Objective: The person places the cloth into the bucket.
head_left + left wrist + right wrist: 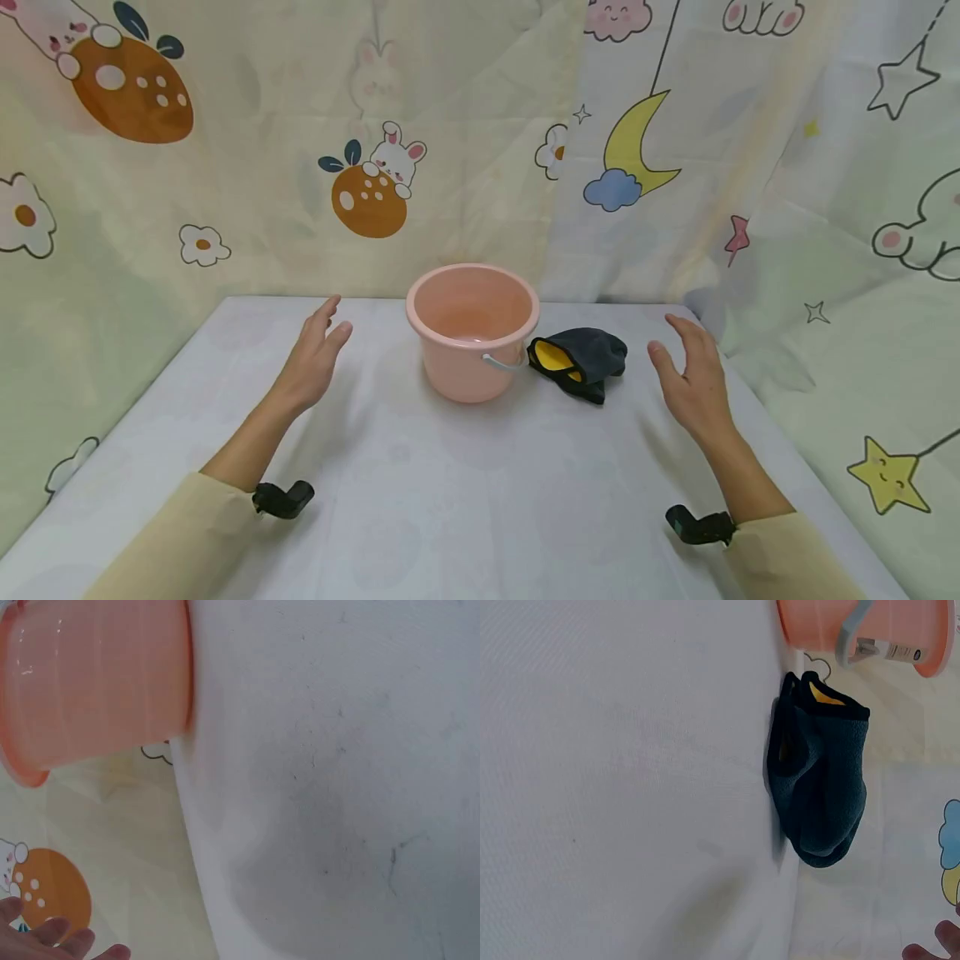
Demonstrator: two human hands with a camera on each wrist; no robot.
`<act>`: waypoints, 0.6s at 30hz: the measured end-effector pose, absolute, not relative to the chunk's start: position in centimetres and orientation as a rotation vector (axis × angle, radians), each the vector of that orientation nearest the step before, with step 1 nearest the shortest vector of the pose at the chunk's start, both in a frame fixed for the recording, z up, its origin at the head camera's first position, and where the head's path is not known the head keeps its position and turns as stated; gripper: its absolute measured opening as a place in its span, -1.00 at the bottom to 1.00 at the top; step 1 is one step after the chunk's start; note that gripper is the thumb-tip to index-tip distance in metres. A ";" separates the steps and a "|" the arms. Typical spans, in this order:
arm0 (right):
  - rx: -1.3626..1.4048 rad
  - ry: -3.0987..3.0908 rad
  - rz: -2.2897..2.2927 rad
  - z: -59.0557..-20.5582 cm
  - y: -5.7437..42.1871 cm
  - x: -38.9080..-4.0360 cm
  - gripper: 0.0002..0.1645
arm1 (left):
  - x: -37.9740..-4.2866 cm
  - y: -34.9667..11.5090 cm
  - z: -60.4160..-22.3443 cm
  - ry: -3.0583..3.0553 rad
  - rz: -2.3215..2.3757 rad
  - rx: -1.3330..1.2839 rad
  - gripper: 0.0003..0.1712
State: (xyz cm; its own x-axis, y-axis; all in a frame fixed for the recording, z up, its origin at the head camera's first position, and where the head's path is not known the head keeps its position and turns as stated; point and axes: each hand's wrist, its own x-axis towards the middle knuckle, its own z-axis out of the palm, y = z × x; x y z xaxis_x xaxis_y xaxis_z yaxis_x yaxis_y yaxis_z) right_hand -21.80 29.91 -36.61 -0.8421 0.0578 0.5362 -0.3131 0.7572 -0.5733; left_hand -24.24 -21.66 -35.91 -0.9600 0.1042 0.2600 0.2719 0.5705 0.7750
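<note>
A pink plastic bucket point(472, 367) with a grey handle stands upright near the back edge of the table. Just right of it lies a crumpled dark fleece piece with black trim and a yellow lining point(592, 354); its exact kind cannot be told. My left hand point(311, 362) hovers to the left of the bucket, touching nothing, fingers relaxed. On the other side, my right hand point(693, 379) is held above the table to the right of the fleece piece point(825, 780), apart from it. Only fingertips of the left hand point(56, 941) show in the left wrist view.
A white cloth covers the table point(450, 500). Behind it hangs a patterned curtain point(480, 167) with cartoon prints, close to the back edge. A black wrist camera point(283, 500) is strapped to the left wrist, another camera point(701, 527) to the right.
</note>
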 end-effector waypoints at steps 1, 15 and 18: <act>0.192 -2.413 0.921 -36.6 29.9 -21.8 -0.33 | -24.3 -21.5 -35.8 -2.616 -1.359 -0.310 -0.19; 0.199 -2.402 0.943 -36.6 29.6 -21.7 -0.23 | -25.3 -19.8 -35.2 -2.528 -1.699 -0.309 -0.21; 0.201 -2.401 0.951 -36.5 29.5 -21.6 -0.21 | -25.5 -19.3 -35.3 -2.502 -1.755 -0.305 -0.21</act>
